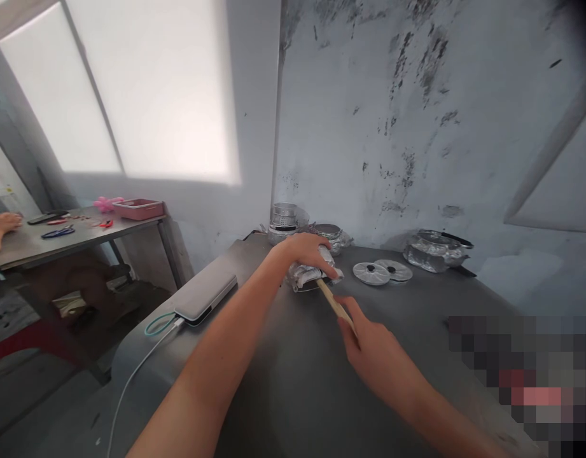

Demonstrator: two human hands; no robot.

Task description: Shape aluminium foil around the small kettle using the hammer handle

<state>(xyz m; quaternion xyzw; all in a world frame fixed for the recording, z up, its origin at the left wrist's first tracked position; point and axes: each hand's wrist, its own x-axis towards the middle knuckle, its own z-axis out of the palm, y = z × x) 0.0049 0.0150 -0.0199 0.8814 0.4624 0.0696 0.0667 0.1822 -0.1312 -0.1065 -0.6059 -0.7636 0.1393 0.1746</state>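
My left hand reaches over a silvery, foil-covered object on the grey table, its fingers wrapped over the top and front edge. Between the fingers of my right hand is a flat, pale wooden stick. The stick's far end meets the dark opening at the front of the foil-covered object; whether it goes inside is hard to see. Much of the object lies hidden under my left hand. Two round, clear-looking discs with black centres lie overlapping to its right.
A white power bank with a cable lies at the left. Behind my left hand stand a perforated metal stack and a foil-covered round piece. Another foil-covered round piece sits back right. A person's hand rests on the other table.
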